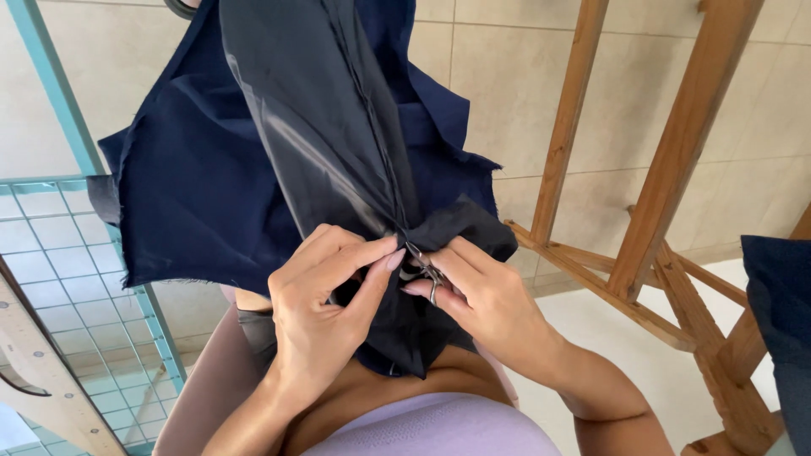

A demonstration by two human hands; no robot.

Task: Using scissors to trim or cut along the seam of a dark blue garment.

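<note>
Head cam, looking down at lap. No packages, labels, signs or containers in view.

L hand (317, 308): fingers (372, 253) pressed together, thumb vs. index, pinching a gathered fold of the dark navy fabric (211, 186) at approx. frame centre. R hand (481, 295): fingers curled tight around small metal thread snips (427, 274), blades pointing up-left into the pinched fold, just beside the L fingertips; the hands nearly touch.

Fabric hangs from top of frame down to the lap, raw frayed edges on L side and upper R. A shinier, black-grey lining layer (321, 127) runs down its middle, narrowing to the pinch point. Below the hands the cloth bunches against the person's lilac top (439, 426).

Surroundings: wooden frame (667, 194) w/ slanted struts at R, beige tiled wall behind. Teal wire grid panel (76, 287) at L; wooden ruler (42, 371) in lower L corner. More dark blue cloth (781, 312) at R edge.
</note>
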